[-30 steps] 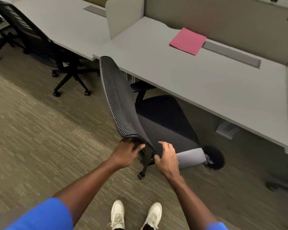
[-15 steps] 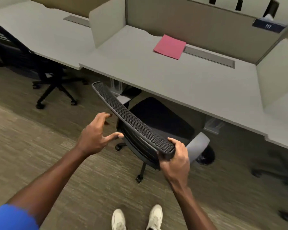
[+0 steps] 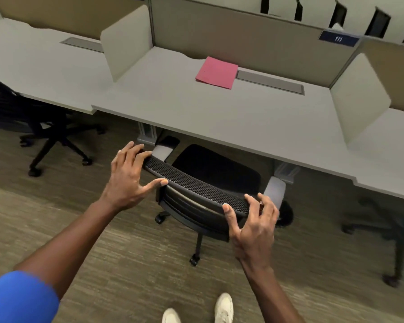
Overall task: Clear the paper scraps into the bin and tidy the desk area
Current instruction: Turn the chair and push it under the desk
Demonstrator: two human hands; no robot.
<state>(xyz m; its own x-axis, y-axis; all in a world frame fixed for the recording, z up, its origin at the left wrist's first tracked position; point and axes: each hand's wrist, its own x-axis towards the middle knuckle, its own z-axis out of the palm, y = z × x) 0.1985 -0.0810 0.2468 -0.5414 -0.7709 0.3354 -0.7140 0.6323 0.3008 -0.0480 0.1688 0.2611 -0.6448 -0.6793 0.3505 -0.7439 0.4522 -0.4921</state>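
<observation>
Both hands rest spread-fingered on the chair's (image 3: pixel 196 185) mesh backrest top, left hand (image 3: pixel 126 178) and right hand (image 3: pixel 254 220) at opposite ends, neither clenched. Pushed unevenly, the chair could swivel and knock the desk (image 3: pixel 219 113) edge. Its black seat sits partly under the desk; a pink folder (image 3: pixel 216 72) lies on top.

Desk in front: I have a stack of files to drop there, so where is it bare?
The desk is bare except for the pink folder at the back, against the grey cable flap. The whole front, between the two side dividers, is free. Below its edge the chair crowds the gap.
</observation>
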